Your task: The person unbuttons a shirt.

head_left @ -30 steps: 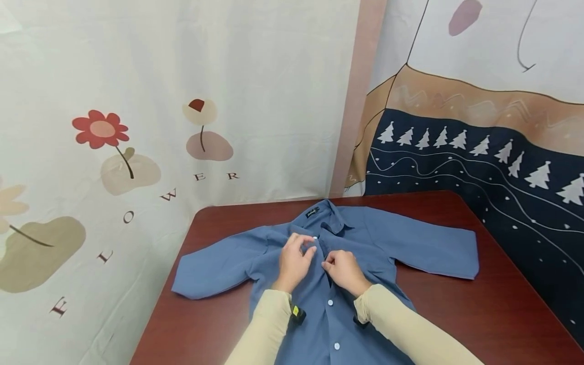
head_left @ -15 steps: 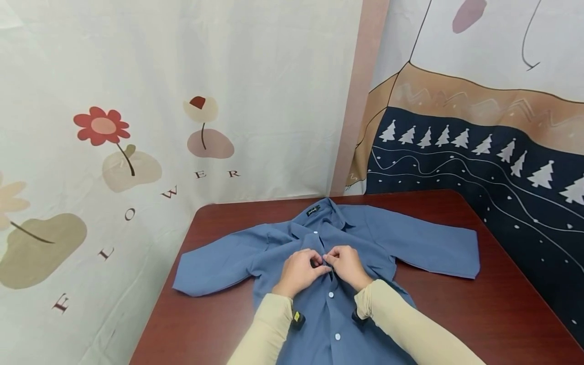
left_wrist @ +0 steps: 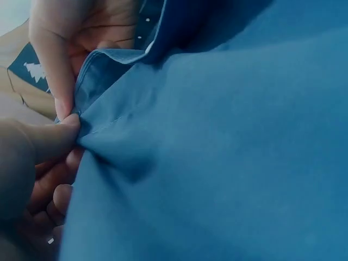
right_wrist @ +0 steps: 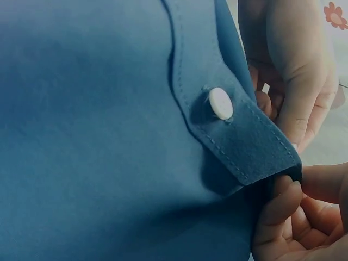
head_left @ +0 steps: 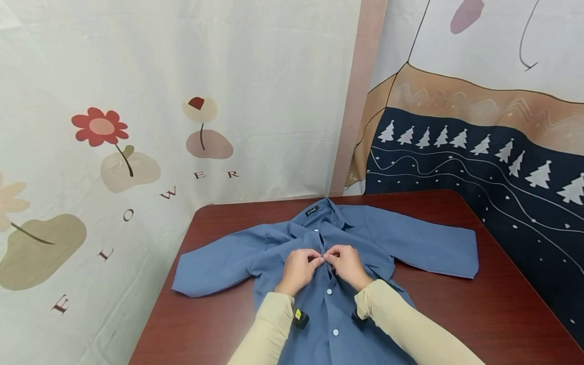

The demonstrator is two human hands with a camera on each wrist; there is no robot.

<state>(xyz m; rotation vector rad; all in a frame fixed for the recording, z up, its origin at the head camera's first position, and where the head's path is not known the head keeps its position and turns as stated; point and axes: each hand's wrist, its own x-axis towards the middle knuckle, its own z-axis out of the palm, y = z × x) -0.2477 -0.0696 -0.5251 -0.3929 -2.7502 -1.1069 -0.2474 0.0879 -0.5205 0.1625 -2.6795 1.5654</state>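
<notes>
A blue collared shirt [head_left: 369, 238] lies spread face up, its front placket running down the middle. My left hand [head_left: 298, 269] and right hand [head_left: 348, 264] meet fingertip to fingertip at the placket, below the top white button [head_left: 317, 231]. In the left wrist view, thumb and fingers of the left hand [left_wrist: 32, 157] pinch the placket edge, while the right hand [left_wrist: 60, 49] holds the cloth just above. Seen from the right wrist, the right hand [right_wrist: 304, 217] grips the folded strip beside a white button [right_wrist: 221, 103]. What lies between the fingertips is hidden.
Lower on the placket sit further white buttons, one of them [head_left: 329, 291] just below the hands. The shirt rests on a reddish-brown table [head_left: 511, 304]. Behind it hangs a pale curtain [head_left: 283, 101] with printed flowers and a dark tree-print cloth [head_left: 433, 162].
The left hand has moved down and right from above the placket to meet the right hand there, and its fingers have closed on the cloth. The right hand has stayed near the placket.
</notes>
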